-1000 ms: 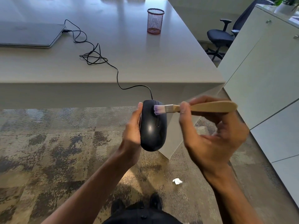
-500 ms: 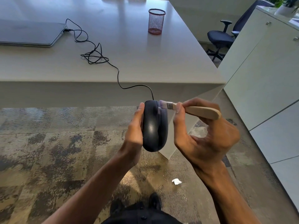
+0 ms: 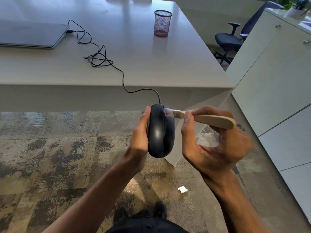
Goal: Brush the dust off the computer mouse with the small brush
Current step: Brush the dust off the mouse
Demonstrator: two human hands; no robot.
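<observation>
Black glossy mouse, corded, brush bristles on its top

mouse in the left hand, off the table, over the floor | brush in the right hand, tip touching the mouse's far right part | cord runs from the mouse up onto the table to the laptop far left | cup far back on the table | chair behind, right | paper scrap on the floor below the hands

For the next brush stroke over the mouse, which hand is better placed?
The right hand: it already grips the small brush, bristles touching the mouse near its cable end. The left hand holds the mouse up and should just steady it.
</observation>
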